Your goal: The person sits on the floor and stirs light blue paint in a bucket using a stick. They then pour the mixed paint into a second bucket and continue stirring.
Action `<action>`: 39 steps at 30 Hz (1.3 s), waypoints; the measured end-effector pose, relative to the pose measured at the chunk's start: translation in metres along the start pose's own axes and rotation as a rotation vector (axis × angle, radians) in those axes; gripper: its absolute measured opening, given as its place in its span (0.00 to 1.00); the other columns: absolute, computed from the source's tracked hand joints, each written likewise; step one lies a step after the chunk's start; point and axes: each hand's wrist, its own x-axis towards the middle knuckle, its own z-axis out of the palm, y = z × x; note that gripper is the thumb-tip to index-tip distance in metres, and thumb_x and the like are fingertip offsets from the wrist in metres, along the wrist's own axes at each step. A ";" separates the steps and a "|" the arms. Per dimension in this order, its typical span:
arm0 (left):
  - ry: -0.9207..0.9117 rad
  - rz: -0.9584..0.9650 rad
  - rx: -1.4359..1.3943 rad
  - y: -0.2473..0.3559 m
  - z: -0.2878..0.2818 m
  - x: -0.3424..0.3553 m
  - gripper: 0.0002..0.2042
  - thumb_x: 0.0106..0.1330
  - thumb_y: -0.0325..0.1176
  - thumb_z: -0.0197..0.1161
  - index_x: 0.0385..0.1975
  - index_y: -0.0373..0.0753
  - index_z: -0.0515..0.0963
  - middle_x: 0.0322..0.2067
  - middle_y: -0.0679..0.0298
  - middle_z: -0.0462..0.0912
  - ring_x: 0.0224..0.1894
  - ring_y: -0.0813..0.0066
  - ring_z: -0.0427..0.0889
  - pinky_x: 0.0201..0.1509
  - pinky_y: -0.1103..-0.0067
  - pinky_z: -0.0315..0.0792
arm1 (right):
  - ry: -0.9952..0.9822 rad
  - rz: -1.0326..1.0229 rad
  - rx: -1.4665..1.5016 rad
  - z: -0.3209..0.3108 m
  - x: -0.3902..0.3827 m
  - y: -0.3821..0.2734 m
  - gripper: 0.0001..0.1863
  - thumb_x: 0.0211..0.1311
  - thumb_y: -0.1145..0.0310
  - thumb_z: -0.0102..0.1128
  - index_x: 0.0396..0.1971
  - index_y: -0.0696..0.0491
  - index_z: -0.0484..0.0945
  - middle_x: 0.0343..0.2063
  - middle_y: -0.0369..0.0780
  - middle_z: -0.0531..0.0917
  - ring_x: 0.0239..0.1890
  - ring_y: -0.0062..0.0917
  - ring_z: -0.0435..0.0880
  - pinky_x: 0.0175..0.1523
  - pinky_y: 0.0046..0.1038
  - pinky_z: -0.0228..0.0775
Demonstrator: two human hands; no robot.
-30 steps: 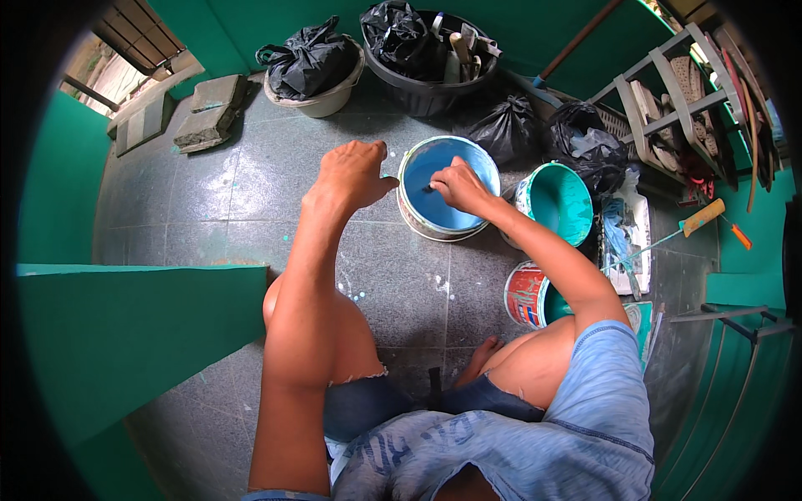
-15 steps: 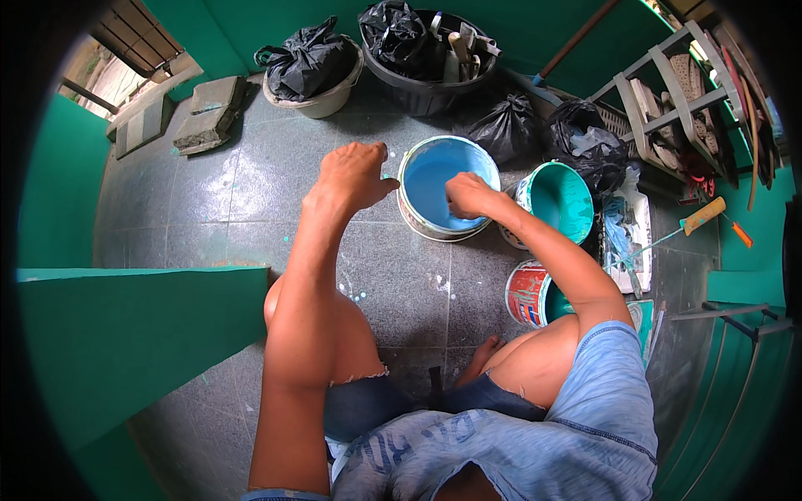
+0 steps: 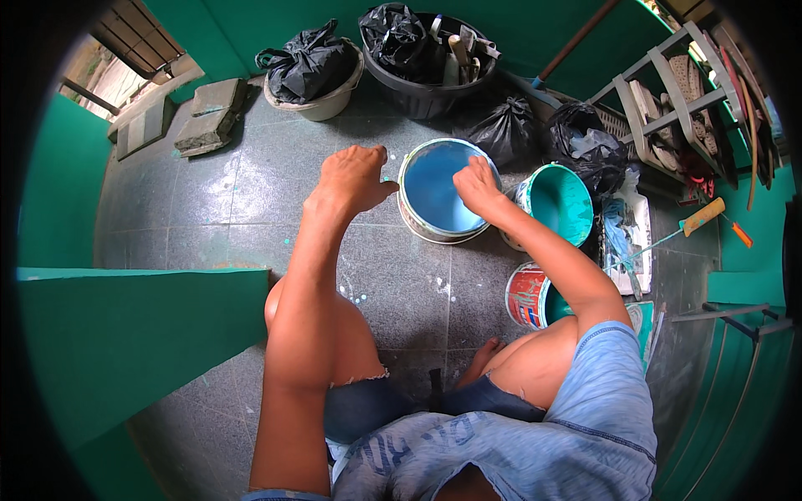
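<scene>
A white bucket (image 3: 422,227) of light blue liquid, which looks like paint, stands on the floor in front of me. My right hand (image 3: 479,185) is closed in a fist above the right part of its opening. Whatever that fist grips, if anything, is hidden beneath it. Just left of the bucket hovers my left hand (image 3: 355,179), its thumb apart from the fingers and pointing toward the rim; nothing shows in it. Right of the white bucket, a second bucket (image 3: 561,204) is coated inside with green paint. Nearer my knee, a red-labelled paint can (image 3: 526,294) lies partly behind my right arm.
A paint roller (image 3: 702,217) with a yellow sleeve rests at the right by a paint-stained white tray (image 3: 639,242). Black bags (image 3: 505,129) and a black tub (image 3: 418,98) line the back wall. A green wall (image 3: 142,334) juts in at left.
My right hand has moved up and slightly right, from the middle of the blue bucket toward its far right rim. The left hand stays almost where it was.
</scene>
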 end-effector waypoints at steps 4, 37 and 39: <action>-0.014 -0.015 -0.001 0.001 -0.002 -0.002 0.23 0.55 0.46 0.66 0.45 0.37 0.74 0.32 0.57 0.81 0.44 0.60 0.78 0.49 0.70 0.70 | -0.467 0.015 0.243 -0.024 0.009 -0.002 0.06 0.42 0.72 0.60 0.18 0.59 0.81 0.23 0.50 0.81 0.39 0.44 0.79 0.48 0.34 0.67; 0.142 0.161 0.040 0.009 0.030 0.016 0.21 0.49 0.45 0.70 0.35 0.36 0.76 0.29 0.54 0.82 0.36 0.57 0.82 0.39 0.69 0.76 | 0.214 -0.073 -0.089 0.027 -0.002 0.006 0.07 0.45 0.73 0.53 0.17 0.52 0.81 0.18 0.42 0.80 0.40 0.36 0.76 0.52 0.38 0.59; 0.122 0.160 0.046 0.004 0.033 0.018 0.22 0.49 0.45 0.70 0.37 0.36 0.75 0.30 0.54 0.82 0.36 0.58 0.82 0.39 0.69 0.76 | -0.036 -0.040 0.009 0.018 0.000 0.002 0.06 0.45 0.73 0.56 0.20 0.53 0.82 0.21 0.43 0.81 0.40 0.38 0.77 0.53 0.38 0.60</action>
